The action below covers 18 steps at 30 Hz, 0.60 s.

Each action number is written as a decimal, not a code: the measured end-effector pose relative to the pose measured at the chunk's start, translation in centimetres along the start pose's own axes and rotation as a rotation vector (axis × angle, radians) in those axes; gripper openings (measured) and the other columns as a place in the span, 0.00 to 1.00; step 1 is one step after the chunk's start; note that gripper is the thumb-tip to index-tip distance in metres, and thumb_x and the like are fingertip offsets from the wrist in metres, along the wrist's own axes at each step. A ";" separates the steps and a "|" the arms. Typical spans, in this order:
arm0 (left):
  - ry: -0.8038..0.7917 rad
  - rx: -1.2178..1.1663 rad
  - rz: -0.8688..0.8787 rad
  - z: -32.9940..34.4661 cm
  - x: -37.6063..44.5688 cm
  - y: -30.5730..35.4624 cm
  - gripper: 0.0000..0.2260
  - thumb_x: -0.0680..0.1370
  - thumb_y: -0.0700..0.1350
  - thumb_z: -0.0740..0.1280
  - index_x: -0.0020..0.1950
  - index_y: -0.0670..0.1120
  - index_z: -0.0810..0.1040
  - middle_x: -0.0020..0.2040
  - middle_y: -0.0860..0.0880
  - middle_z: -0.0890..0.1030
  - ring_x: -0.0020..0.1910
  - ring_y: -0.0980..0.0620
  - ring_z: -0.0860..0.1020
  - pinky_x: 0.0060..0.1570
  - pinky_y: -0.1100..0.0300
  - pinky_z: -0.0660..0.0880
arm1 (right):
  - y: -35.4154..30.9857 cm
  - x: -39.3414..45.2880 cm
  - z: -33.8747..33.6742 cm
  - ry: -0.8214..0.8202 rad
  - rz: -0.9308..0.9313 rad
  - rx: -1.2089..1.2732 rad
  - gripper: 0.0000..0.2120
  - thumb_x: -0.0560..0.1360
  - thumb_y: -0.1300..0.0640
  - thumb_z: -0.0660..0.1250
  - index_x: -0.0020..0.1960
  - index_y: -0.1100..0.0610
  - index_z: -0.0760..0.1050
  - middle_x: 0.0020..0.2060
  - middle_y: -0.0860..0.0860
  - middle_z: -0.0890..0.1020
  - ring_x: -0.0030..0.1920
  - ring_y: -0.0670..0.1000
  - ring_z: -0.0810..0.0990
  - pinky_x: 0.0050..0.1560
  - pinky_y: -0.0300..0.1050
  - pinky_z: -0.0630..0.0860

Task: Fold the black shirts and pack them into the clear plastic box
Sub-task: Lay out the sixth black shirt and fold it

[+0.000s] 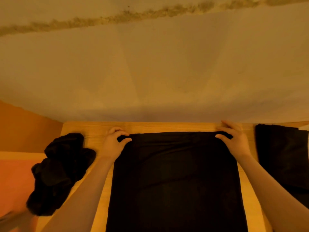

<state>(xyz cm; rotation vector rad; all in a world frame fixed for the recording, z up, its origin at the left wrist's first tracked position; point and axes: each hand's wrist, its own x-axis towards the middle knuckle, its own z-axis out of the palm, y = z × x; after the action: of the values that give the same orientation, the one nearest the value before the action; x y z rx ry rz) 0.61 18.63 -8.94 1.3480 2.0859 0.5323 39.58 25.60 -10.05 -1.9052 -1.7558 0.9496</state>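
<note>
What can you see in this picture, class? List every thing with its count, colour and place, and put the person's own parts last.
Spread shirt: one, black, flat at the table's centre, far edge pinched at both corners.
Crumpled shirts: a heap, count unclear, black, left side of the table.
Flat dark garment: one visible, black, right side of the table.
Table: one, light wood, under the clothes.
Wall: one, pale with a stained streak, behind the table.
Left hand: one, gripping the spread shirt's far left corner.
Right hand: one, gripping its far right corner.
</note>
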 end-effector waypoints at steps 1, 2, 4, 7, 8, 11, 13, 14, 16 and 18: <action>-0.001 0.015 0.009 -0.1 0.1 -0.2 0.03 0.72 0.42 0.72 0.45 0.46 0.80 0.50 0.53 0.73 0.53 0.58 0.68 0.54 0.64 0.64 | 0.1 0.1 -0.1 0.003 -0.007 -0.006 0.09 0.71 0.62 0.70 0.52 0.59 0.81 0.64 0.52 0.73 0.66 0.52 0.68 0.63 0.39 0.61; 0.007 0.030 0.015 -0.1 0.3 -0.4 0.02 0.72 0.42 0.71 0.43 0.46 0.80 0.48 0.52 0.74 0.52 0.57 0.68 0.53 0.63 0.65 | 0.1 0.3 -0.1 0.010 -0.014 -0.010 0.07 0.71 0.63 0.70 0.49 0.60 0.81 0.62 0.53 0.74 0.65 0.52 0.69 0.62 0.39 0.62; 0.029 0.032 0.014 -0.1 0.6 -0.3 0.01 0.74 0.41 0.70 0.42 0.45 0.78 0.47 0.51 0.75 0.50 0.56 0.70 0.49 0.63 0.66 | 0.0 0.8 -0.1 0.022 -0.040 -0.034 0.02 0.71 0.64 0.70 0.43 0.59 0.81 0.58 0.53 0.76 0.62 0.54 0.71 0.59 0.41 0.64; 0.038 -0.039 -0.047 -0.2 1.1 0.5 0.02 0.77 0.41 0.65 0.44 0.46 0.75 0.43 0.52 0.76 0.45 0.54 0.73 0.40 0.64 0.66 | -0.3 1.5 -0.4 0.000 -0.073 -0.023 0.03 0.71 0.63 0.70 0.40 0.56 0.79 0.50 0.49 0.75 0.56 0.51 0.73 0.55 0.42 0.66; 0.040 -0.038 -0.057 -0.1 1.3 0.6 0.03 0.78 0.42 0.64 0.44 0.46 0.74 0.42 0.52 0.75 0.44 0.53 0.73 0.37 0.65 0.66 | -0.5 1.7 -0.4 -0.011 -0.066 -0.008 0.03 0.72 0.63 0.69 0.40 0.56 0.79 0.49 0.48 0.75 0.53 0.50 0.73 0.53 0.42 0.67; 0.046 0.023 -0.054 0.1 1.9 0.3 0.04 0.79 0.42 0.63 0.44 0.47 0.73 0.43 0.50 0.76 0.43 0.51 0.74 0.34 0.65 0.66 | -1.0 2.1 -0.4 -0.022 -0.009 -0.003 0.02 0.73 0.62 0.68 0.43 0.59 0.80 0.48 0.48 0.75 0.50 0.48 0.74 0.49 0.41 0.68; 0.093 0.088 -0.056 0.1 2.0 0.2 0.04 0.78 0.41 0.63 0.44 0.45 0.73 0.43 0.48 0.76 0.44 0.48 0.75 0.40 0.58 0.71 | -1.0 2.2 -0.1 0.021 -0.009 -0.091 0.03 0.73 0.61 0.68 0.45 0.60 0.80 0.49 0.49 0.75 0.51 0.51 0.74 0.51 0.46 0.70; 0.143 0.169 -0.041 0.1 1.9 0.2 0.03 0.78 0.41 0.63 0.45 0.44 0.74 0.44 0.46 0.77 0.46 0.46 0.74 0.45 0.53 0.72 | -1.1 2.1 0.0 0.062 -0.032 -0.174 0.04 0.73 0.61 0.68 0.46 0.61 0.79 0.50 0.51 0.76 0.53 0.54 0.75 0.54 0.50 0.71; 0.258 0.357 0.055 0.5 1.2 0.6 0.04 0.77 0.40 0.63 0.49 0.41 0.75 0.47 0.43 0.77 0.50 0.42 0.73 0.51 0.48 0.71 | -1.9 1.2 0.8 0.148 -0.109 -0.324 0.08 0.74 0.63 0.66 0.52 0.62 0.78 0.54 0.56 0.77 0.56 0.60 0.74 0.57 0.58 0.71; 0.277 0.435 0.283 1.8 -0.6 1.9 0.10 0.76 0.42 0.60 0.54 0.42 0.76 0.52 0.42 0.78 0.53 0.42 0.73 0.53 0.48 0.69 | -3.2 -0.5 2.3 0.190 -0.279 -0.385 0.12 0.74 0.62 0.63 0.56 0.63 0.76 0.57 0.60 0.77 0.56 0.63 0.76 0.55 0.59 0.72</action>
<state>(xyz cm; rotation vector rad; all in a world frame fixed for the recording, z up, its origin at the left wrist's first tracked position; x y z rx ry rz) 3.30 18.92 -8.97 1.9327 2.3388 0.4097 35.68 25.22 -9.35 -1.8215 -2.1260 0.3375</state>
